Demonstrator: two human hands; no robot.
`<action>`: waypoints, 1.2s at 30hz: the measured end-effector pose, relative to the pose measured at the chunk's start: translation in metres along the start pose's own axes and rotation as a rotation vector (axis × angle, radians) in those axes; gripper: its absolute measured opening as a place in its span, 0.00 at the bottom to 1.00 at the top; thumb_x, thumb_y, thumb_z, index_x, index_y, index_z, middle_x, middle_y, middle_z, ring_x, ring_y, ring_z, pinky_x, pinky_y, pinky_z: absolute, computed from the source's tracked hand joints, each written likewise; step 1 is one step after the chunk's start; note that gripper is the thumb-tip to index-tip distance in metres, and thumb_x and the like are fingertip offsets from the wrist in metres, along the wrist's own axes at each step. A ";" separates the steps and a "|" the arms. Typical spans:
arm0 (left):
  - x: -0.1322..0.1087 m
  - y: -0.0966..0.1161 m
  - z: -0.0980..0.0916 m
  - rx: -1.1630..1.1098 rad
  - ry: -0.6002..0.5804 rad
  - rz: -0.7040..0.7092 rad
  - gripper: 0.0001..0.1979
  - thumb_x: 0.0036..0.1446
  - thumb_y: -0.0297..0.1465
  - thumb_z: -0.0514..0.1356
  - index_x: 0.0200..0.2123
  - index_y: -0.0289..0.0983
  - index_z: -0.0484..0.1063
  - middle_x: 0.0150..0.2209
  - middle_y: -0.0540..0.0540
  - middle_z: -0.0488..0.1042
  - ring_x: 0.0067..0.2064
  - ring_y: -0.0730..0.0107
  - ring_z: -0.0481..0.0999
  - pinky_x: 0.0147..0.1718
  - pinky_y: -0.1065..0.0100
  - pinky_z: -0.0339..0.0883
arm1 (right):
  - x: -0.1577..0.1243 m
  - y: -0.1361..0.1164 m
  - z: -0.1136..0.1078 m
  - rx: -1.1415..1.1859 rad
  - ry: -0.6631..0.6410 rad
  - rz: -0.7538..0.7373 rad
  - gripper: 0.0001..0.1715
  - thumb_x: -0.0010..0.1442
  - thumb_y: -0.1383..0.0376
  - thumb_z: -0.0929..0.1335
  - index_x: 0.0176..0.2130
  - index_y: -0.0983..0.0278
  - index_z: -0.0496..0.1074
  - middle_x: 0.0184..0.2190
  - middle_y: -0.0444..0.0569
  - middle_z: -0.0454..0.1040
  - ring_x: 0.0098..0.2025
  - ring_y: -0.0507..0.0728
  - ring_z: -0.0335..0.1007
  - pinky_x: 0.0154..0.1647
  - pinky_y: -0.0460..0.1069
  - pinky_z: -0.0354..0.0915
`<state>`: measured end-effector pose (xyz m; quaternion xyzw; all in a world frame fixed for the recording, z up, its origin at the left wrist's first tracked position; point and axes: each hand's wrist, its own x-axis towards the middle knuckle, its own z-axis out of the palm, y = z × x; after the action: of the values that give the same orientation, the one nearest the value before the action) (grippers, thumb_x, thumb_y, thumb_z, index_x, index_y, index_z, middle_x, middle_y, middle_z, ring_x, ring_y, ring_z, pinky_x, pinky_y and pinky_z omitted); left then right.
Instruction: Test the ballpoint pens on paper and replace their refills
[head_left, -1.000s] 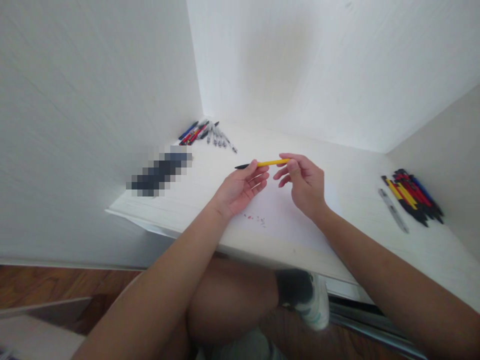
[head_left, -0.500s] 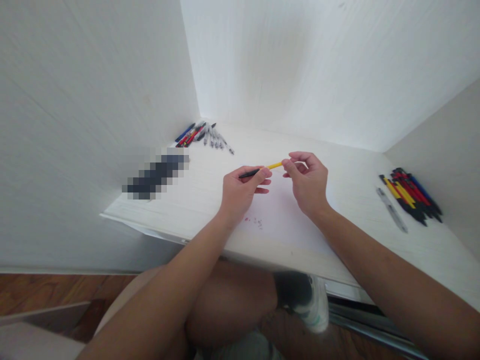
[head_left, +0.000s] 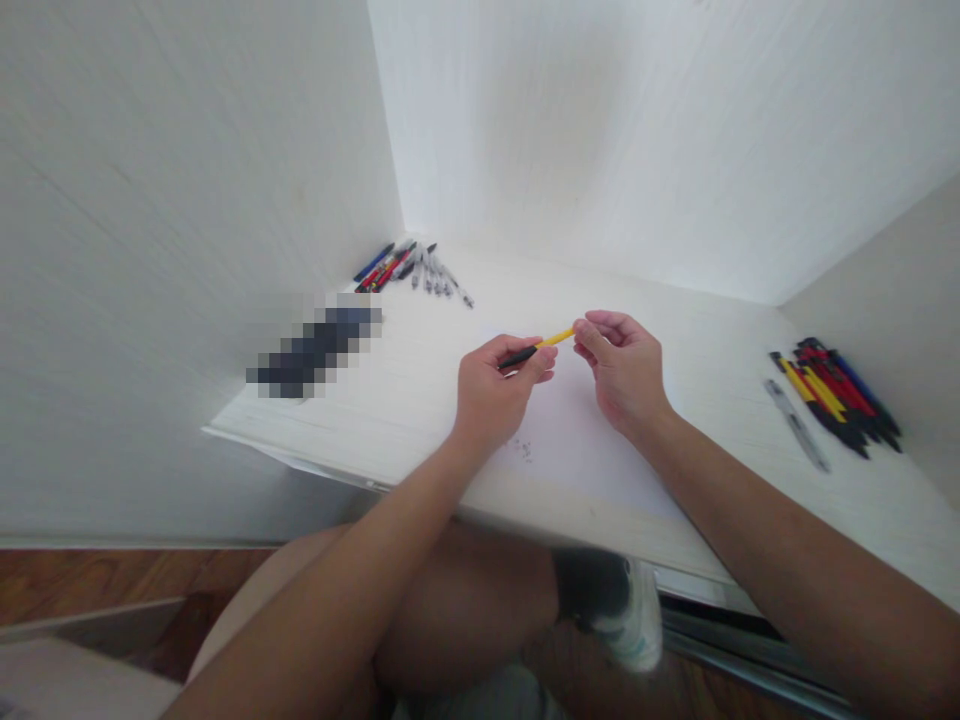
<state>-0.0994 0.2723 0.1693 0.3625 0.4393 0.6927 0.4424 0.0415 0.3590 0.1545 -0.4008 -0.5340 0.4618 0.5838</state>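
A yellow pen with a black front end (head_left: 541, 346) is held level between both hands above the white desk (head_left: 420, 380). My left hand (head_left: 501, 387) is curled round the black end, fingers closed on it. My right hand (head_left: 621, 372) pinches the yellow rear end between thumb and fingertips. A white sheet of paper (head_left: 577, 450) lies under the hands, with small red scribbles (head_left: 525, 448) near my left wrist.
A heap of several pens (head_left: 409, 265) lies in the far left corner. Another heap of red, yellow, blue and black pens (head_left: 836, 395) lies at the right, with a clear pen (head_left: 796, 437) beside it. A blurred dark object (head_left: 319, 343) sits at the left. Walls enclose three sides.
My left hand turned from palm-up and loosely open to closed round the pen's black end. The pen now tilts slightly, and both hands have drawn closer together.
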 end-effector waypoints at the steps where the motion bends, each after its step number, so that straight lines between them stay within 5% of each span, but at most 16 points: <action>1: -0.001 0.001 0.000 0.007 0.006 0.000 0.04 0.55 0.26 0.72 0.33 0.37 0.81 0.32 0.46 0.82 0.35 0.66 0.82 0.41 0.63 0.80 | 0.000 0.000 0.000 0.001 -0.009 0.000 0.21 0.51 0.56 0.79 0.41 0.62 0.74 0.38 0.48 0.76 0.37 0.53 0.74 0.44 0.54 0.75; 15: -0.002 0.002 0.002 -0.084 0.033 -0.013 0.06 0.57 0.30 0.72 0.33 0.35 0.80 0.33 0.44 0.84 0.36 0.65 0.84 0.47 0.58 0.80 | -0.008 0.003 0.004 -0.099 0.005 -0.132 0.24 0.52 0.59 0.80 0.47 0.62 0.76 0.41 0.50 0.76 0.42 0.57 0.76 0.50 0.57 0.74; 24: -0.006 0.004 0.001 -0.096 0.031 -0.005 0.10 0.54 0.33 0.75 0.32 0.35 0.79 0.32 0.44 0.83 0.37 0.64 0.84 0.47 0.58 0.81 | -0.010 0.004 0.005 -0.072 0.012 -0.092 0.25 0.50 0.60 0.81 0.46 0.64 0.79 0.39 0.49 0.77 0.40 0.55 0.75 0.50 0.56 0.73; 33: 0.008 -0.006 0.000 -0.089 0.023 0.081 0.13 0.51 0.36 0.75 0.35 0.33 0.82 0.32 0.44 0.84 0.34 0.66 0.84 0.40 0.63 0.83 | 0.000 -0.006 0.005 0.284 0.016 0.065 0.25 0.45 0.60 0.84 0.41 0.60 0.78 0.37 0.43 0.77 0.37 0.50 0.74 0.46 0.47 0.74; 36: 0.010 -0.005 -0.002 -0.042 0.026 0.065 0.15 0.50 0.36 0.76 0.39 0.34 0.84 0.32 0.44 0.84 0.33 0.66 0.84 0.39 0.64 0.83 | 0.000 -0.014 0.003 0.401 -0.074 0.212 0.25 0.42 0.60 0.85 0.39 0.61 0.79 0.37 0.42 0.77 0.36 0.47 0.74 0.43 0.42 0.74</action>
<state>-0.1032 0.2822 0.1651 0.3582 0.4181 0.7206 0.4214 0.0396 0.3552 0.1683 -0.3136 -0.4074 0.6317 0.5801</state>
